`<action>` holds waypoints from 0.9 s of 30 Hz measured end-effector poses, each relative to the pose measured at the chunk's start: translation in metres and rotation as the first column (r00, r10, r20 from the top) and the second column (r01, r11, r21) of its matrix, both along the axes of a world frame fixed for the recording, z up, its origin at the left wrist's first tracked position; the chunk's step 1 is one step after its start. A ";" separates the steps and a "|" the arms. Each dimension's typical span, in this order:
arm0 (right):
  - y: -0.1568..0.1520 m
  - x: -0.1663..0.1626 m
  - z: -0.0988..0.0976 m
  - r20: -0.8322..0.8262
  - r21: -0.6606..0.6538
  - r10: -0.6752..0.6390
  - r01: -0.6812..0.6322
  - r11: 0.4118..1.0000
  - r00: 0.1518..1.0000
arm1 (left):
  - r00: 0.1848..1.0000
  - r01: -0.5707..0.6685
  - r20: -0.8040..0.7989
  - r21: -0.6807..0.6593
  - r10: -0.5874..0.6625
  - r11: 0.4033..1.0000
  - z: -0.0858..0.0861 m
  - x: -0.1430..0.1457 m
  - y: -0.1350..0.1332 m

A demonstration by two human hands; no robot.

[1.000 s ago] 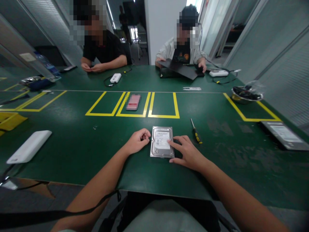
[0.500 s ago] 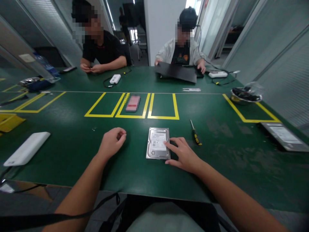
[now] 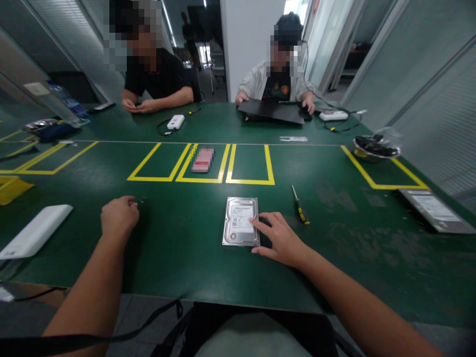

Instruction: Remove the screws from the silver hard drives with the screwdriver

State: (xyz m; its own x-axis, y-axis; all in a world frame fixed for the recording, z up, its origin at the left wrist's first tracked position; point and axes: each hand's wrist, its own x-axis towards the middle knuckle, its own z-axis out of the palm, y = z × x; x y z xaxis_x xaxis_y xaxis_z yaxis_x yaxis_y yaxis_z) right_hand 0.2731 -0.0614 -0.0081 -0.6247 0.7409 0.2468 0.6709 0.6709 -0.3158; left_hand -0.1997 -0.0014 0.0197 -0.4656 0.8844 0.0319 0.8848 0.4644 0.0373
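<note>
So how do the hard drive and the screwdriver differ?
The hard drive is a flat silver slab with a white label; the screwdriver is slender, with a black-and-yellow handle. The right hand touches the hard drive, but not the screwdriver. Both lie on the green table.

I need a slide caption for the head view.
The right hand touches a hard drive on a green table, a screwdriver nearby, the left hand apart.

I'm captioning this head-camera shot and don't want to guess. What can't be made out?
Head view:
- Print on the hard drive: too small.
- What the left hand holds, if anything: hidden by its curled fingers.
- Yellow object: cut off by the left edge.
- Pink object: blurred by pixelation.
</note>
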 end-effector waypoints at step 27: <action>-0.001 0.001 0.000 0.008 -0.015 -0.005 0.005 1.000 1.000 | 0.996 0.089 -0.020 0.201 -0.087 0.976 -0.030 -0.008 0.008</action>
